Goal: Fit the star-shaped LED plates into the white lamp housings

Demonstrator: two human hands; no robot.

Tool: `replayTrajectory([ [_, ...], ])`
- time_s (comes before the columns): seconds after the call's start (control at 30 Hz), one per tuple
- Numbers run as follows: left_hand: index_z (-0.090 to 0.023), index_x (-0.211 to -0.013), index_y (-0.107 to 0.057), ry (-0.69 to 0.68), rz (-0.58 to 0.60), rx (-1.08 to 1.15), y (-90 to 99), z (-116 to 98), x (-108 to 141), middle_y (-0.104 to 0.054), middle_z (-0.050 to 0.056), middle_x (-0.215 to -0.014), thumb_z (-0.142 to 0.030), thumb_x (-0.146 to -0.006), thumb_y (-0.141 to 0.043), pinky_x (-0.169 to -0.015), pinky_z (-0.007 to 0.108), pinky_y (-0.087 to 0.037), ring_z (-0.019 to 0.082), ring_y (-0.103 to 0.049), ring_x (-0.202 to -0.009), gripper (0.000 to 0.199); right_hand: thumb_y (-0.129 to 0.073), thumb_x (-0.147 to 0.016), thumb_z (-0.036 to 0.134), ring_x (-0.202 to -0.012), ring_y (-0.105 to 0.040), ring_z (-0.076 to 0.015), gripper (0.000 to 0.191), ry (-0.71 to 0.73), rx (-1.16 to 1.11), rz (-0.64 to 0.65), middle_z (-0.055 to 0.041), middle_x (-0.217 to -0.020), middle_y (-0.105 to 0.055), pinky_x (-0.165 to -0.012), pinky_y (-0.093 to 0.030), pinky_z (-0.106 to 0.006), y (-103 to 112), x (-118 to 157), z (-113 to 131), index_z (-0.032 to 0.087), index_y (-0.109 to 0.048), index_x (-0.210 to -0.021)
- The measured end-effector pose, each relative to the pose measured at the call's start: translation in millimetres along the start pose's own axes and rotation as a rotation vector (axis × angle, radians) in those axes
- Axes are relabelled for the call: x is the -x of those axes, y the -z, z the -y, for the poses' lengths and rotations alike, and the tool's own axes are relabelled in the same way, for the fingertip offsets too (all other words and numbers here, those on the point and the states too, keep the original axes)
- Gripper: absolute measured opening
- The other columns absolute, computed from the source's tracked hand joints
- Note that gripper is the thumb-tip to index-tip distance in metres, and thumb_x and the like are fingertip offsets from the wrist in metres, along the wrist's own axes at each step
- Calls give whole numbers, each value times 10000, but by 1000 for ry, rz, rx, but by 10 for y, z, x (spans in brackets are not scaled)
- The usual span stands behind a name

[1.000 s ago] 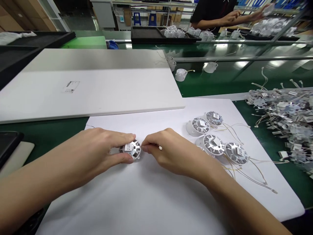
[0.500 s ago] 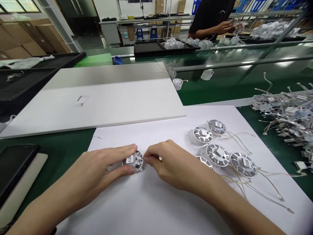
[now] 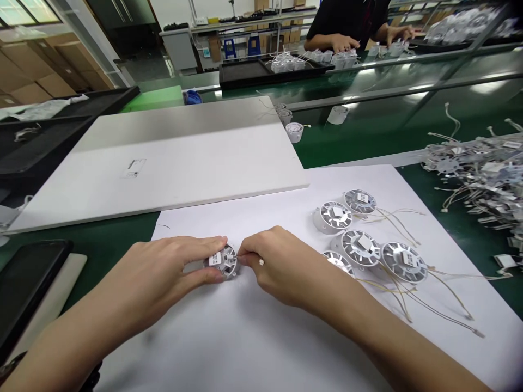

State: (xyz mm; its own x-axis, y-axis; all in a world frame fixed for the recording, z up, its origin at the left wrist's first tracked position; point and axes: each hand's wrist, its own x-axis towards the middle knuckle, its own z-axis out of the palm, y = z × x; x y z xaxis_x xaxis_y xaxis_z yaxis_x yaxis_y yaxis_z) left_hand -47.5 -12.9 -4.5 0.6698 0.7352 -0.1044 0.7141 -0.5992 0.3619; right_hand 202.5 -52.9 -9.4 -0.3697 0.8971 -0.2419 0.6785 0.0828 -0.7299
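Observation:
My left hand grips a small round housing between thumb and fingers. A silver slotted plate with a printed white label tops this housing. Close against its right side, my right hand pinches a thin wire; the wire's white plug pokes out beside the fingers. To the right, several similar round housings with silver plates and trailing wires rest on the white sheet. One of them is partly hidden behind my right arm.
A white board lies beyond my hands. At far right is a heap of silver plates with wires. A black phone-like device is at left. Across the bench, a person works beside a black tray and clear cups.
My hands keep hold of the housing and wire, with the right fingers shifted slightly. The view has tilted a little. The person opposite has lowered their hands from a held part.

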Motion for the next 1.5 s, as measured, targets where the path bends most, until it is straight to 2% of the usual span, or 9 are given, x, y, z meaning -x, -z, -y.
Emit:
replayTrajectory([
  [0.13,-481,-1370,-757,52,21,67,-27,17,29,-788,-54,-1385,-804,-1044,-497,-915,480,-673,395,-767,-1253,527,-628,-958,5,-659,-518,-176,267,6,-44,-5,-39,-764,-700,-620,-341,-298,9,20,-5,182,-722,-782],
  [0.27,-407,-1580,-597,89,-27,271,-180,20,93,-598,29,-1649,-810,-973,-642,-1276,562,-468,386,-580,-1506,730,-607,-990,50,-665,-525,-175,273,24,-106,-9,-23,-738,-682,-599,-346,-290,15,26,-31,194,-696,-775],
  [0.4,-368,-1527,-579,124,-149,374,-286,-91,102,-670,77,-1549,-734,-985,-700,-1236,562,-516,356,-649,-1421,665,-580,-1019,109,-665,-557,-194,300,20,-138,-33,-29,-705,-672,-583,-359,-310,57,57,-70,198,-677,-749],
  [0.5,-346,-1463,-570,150,-195,493,-250,-161,96,-721,89,-1438,-730,-970,-735,-1145,511,-600,333,-711,-1314,647,-601,-1040,145,-1046,-709,-256,258,130,-153,-39,-79,-1164,-789,-829,-522,-341,122,120,-74,200,-761,-1235],
  [0.6,-332,-1378,-621,131,-287,648,-180,-185,113,-725,94,-1401,-659,-962,-803,-1057,438,-654,315,-746,-1240,559,-736,-967,104,-1367,-634,-318,674,342,-81,-13,-109,-1543,-650,-1069,-536,-425,146,162,-32,236,-555,-1603],
  [0.7,-359,-1281,-689,-6,-365,677,-162,-181,143,-745,58,-1385,-590,-1013,-774,-1004,355,-672,276,-761,-1227,363,-801,-913,38,-1286,-707,-328,620,449,17,-106,-130,-1469,-712,-1048,-586,-431,84,141,9,180,-646,-1497],
  [1.03,-288,-1470,-670,-473,-623,423,-188,-175,179,-742,39,-1372,-405,-966,-874,-1097,176,-583,161,-745,-1233,556,-579,-1122,69,-1095,-799,-238,149,904,178,-619,-153,-1205,-816,-950,-672,-323,-76,81,-27,101,-659,-1243],
  [1.3,-418,-1500,-651,-341,-589,491,-264,-157,281,-752,-8,-1419,-490,-1003,-823,-1133,185,-566,167,-746,-1282,531,-495,-1164,88,-1058,-806,-231,162,877,232,-595,-147,-1209,-817,-880,-661,-321,-83,37,-19,115,-654,-1176],
  [1.5,-460,-1684,-374,139,-436,583,-501,-95,313,-669,77,-1571,-678,-1041,-665,-1001,412,-692,345,-731,-1333,739,-649,-1050,52,-1085,-750,-268,289,661,536,-358,-117,-1300,-778,-881,-619,-396,-42,48,-11,106,-652,-1333],
])
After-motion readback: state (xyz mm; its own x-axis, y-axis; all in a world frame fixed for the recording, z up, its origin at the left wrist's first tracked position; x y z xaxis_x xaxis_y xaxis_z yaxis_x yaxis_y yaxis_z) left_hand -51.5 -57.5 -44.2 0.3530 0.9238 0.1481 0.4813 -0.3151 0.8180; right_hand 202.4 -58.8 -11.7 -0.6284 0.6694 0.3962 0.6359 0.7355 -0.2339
